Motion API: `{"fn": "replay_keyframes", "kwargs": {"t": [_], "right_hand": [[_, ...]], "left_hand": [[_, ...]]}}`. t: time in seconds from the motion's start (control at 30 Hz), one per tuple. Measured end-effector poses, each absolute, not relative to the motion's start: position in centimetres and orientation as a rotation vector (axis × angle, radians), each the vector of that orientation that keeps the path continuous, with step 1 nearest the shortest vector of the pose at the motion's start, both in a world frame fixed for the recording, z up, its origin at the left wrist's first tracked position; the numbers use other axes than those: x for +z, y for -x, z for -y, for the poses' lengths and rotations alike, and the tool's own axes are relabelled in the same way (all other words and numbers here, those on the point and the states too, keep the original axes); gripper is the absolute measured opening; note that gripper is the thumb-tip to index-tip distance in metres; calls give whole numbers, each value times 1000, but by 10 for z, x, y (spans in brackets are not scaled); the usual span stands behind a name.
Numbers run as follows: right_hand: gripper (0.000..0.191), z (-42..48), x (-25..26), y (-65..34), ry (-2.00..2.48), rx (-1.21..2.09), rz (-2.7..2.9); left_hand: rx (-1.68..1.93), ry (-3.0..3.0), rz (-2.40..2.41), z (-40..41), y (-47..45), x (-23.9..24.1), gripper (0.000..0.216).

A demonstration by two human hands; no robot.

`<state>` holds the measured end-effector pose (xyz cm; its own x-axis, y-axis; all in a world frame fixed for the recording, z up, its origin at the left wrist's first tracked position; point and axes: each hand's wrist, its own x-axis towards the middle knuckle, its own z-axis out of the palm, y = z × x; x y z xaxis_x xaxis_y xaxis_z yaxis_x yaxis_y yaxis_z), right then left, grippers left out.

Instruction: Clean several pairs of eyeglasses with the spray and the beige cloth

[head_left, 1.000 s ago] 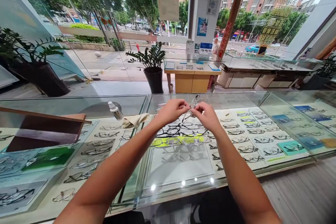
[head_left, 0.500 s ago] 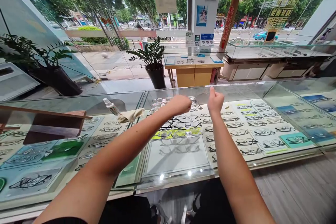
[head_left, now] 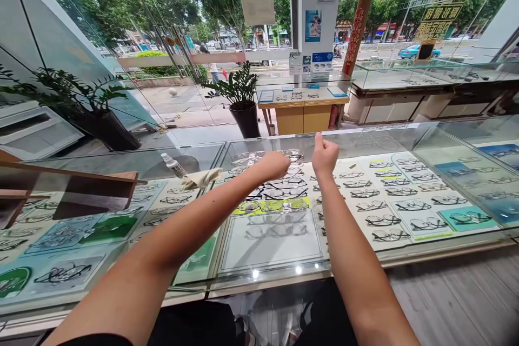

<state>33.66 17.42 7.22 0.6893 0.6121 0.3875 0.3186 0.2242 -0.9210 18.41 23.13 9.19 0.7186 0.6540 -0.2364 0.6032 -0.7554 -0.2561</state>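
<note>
Clear-glass display counter (head_left: 373, 143) across mid-frame. Dark- and clear-framed eyeglasses (head_left: 286, 193) in rows at center. Left hand (head_left: 276, 166) center, right hand (head_left: 325, 157) right of center: fingers of both curled in, can't tell if either grips anything. Crumpled beige cloth (head_left: 203, 178), white plastic bottle (head_left: 173, 165) left of center.

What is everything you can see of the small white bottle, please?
The small white bottle looks like plastic, with a narrower white top and a printed label too small to read. It stands on the glass counter, appearing tilted in this view, with a beige cloth close by its base. Nobody is touching it.
</note>
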Motion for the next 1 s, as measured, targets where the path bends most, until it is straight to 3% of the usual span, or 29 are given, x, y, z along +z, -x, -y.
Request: {"fn": "replay_keyframes", "kwargs": {"t": [0.57, 1.0], "right_hand": [[75, -190, 64, -339, 1102, 525, 980], [73, -191, 64, -339, 1108, 531, 935]], "left_hand": [[433, 2771, 1084, -275, -193, 92, 28], [203, 2794, 1141, -278, -185, 97, 24]]}}
